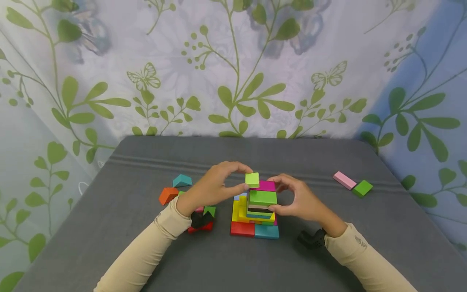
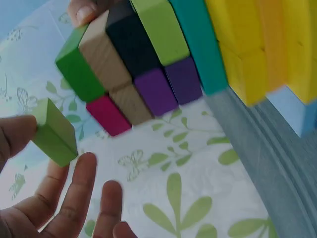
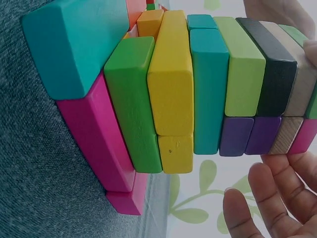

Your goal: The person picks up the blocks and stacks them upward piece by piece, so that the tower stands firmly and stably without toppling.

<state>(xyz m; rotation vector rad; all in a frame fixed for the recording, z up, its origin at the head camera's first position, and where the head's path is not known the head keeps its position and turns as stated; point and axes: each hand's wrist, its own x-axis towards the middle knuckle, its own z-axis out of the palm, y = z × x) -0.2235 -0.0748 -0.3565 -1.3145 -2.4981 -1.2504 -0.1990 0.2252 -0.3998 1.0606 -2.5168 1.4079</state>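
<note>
My left hand (image 1: 209, 186) pinches a small light green block (image 1: 252, 179) between thumb and fingers, beside the top of a block tower (image 1: 253, 219). In the left wrist view the held block (image 2: 55, 133) shows a gap from the tower. My right hand (image 1: 304, 200) holds the tower's upper layers from the right, thumb at the near side and fingers by the magenta block (image 1: 266, 185). Top layers show a green block (image 1: 262, 198) beside the magenta one, above wooden, black and purple blocks. Lower down are teal (image 3: 210, 94) and yellow blocks (image 3: 171, 79).
Left of the tower lie loose blocks, among them an orange one (image 1: 168, 195), a teal one (image 1: 182, 180) and a red one (image 1: 204, 228), partly behind the left wrist. Far right on the grey table (image 1: 321, 259) are a pink block (image 1: 344, 180) and a green block (image 1: 363, 188).
</note>
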